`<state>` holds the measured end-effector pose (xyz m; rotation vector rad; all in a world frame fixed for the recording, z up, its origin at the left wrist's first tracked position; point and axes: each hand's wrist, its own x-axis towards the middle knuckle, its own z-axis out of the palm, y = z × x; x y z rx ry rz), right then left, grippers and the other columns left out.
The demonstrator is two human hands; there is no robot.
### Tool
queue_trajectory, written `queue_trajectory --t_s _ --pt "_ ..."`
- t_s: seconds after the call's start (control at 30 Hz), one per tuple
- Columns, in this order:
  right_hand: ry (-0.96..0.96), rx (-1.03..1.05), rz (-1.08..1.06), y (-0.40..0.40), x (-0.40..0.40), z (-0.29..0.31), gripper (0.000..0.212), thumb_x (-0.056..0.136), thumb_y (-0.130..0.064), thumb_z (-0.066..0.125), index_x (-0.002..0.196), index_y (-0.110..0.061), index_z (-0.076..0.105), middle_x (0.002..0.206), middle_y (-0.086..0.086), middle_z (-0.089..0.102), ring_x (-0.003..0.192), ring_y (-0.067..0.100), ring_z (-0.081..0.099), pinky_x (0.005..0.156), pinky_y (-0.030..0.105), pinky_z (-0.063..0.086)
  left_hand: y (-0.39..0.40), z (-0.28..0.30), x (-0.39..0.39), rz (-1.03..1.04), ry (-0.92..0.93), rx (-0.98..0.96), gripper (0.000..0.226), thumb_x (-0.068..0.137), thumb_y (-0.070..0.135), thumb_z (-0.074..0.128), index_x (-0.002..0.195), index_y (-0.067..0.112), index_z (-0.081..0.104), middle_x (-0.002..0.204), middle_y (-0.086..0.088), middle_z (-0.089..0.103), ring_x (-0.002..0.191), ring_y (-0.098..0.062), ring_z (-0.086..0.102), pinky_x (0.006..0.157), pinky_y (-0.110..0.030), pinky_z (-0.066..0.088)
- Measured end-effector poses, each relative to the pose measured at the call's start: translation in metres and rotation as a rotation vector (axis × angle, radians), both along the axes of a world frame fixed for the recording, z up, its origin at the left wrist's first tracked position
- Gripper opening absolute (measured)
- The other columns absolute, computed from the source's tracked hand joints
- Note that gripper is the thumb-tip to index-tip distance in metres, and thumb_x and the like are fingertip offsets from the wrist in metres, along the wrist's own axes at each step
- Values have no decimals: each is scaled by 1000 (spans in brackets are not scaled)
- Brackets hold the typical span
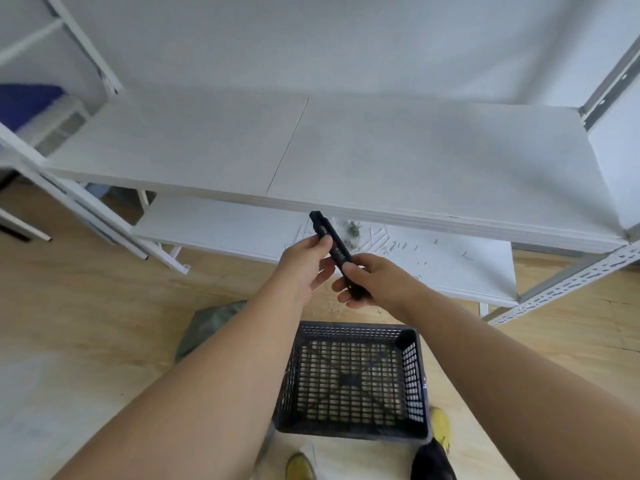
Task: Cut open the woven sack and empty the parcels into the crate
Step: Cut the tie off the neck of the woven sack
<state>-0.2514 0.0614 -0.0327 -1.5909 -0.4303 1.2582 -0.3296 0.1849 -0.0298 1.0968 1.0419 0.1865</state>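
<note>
A black utility knife (331, 244) is held between both hands in front of the shelf edge, its tip pointing up and to the left. My left hand (303, 268) pinches its upper half. My right hand (375, 280) grips the lower end. No blade shows. Below the hands, a dark perforated plastic crate (408, 362) stands on the wooden floor with nothing inside. A grey-green woven sack (207, 327) lies on the floor left of the crate, partly hidden behind my left forearm.
A white shelving unit (381, 161) fills the space ahead, with a lower shelf (225, 226) strewn with small scraps. Its perforated metal post (571, 282) stands at the right. A blue-lidded box (31, 102) sits far left. My yellow shoes (440, 424) are beside the crate.
</note>
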Motion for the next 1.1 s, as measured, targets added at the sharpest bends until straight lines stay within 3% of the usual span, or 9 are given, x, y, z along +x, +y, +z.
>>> queue_trajectory --t_s 0.2,0.4,0.6,0.73,0.8,0.87,1.1 --pt "-133 -63 -71 30 -71 4 29 101 -31 44 99 -5 58 68 5 60 51 15 52 52 27 44 26 6 -71 -37 -58 -37 9 95 24 59 100 24 67 92 6 73 88 -6 68 66 -20 48" --pt "-165 -132 -153 41 -109 19 42 93 -48 52 81 -9 61 56 1 58 43 14 47 44 25 39 28 15 -113 7 -92 -37 15 97 30 55 102 21 66 101 4 73 91 -7 70 65 -20 50" --pt "-212 -232 -97 32 -128 6 57 85 -63 54 74 -8 63 51 2 60 40 16 51 44 24 43 3 0 -141 65 -42 -38 20 99 30 52 108 19 66 108 0 72 99 -11 67 84 -27 51" --pt "-102 -167 74 20 -140 -22 45 95 -48 49 92 -6 63 73 10 72 62 21 67 60 29 57 -17 -19 -162 125 40 -28 13 98 27 54 96 24 66 97 0 69 89 -11 64 73 -24 49" --pt "-34 -132 192 13 -151 -37 32 101 -33 43 99 -5 59 80 12 69 64 19 65 59 25 54 -29 -33 -176 130 83 -33 14 98 24 54 89 23 65 86 0 66 77 -10 61 67 -22 47" --pt "-54 -161 285 6 -165 -54 27 102 -27 42 94 -6 56 75 11 63 60 19 59 59 27 51 -41 -51 -194 139 125 -74 13 98 25 54 90 23 64 84 2 63 76 -9 60 66 -22 46" --pt "-188 -403 297 -11 -196 -108 44 98 -46 44 74 -10 54 55 1 54 39 11 47 42 19 39 -57 -115 -229 75 163 -266 12 98 24 55 95 19 66 101 -6 60 86 -10 58 65 -20 51"
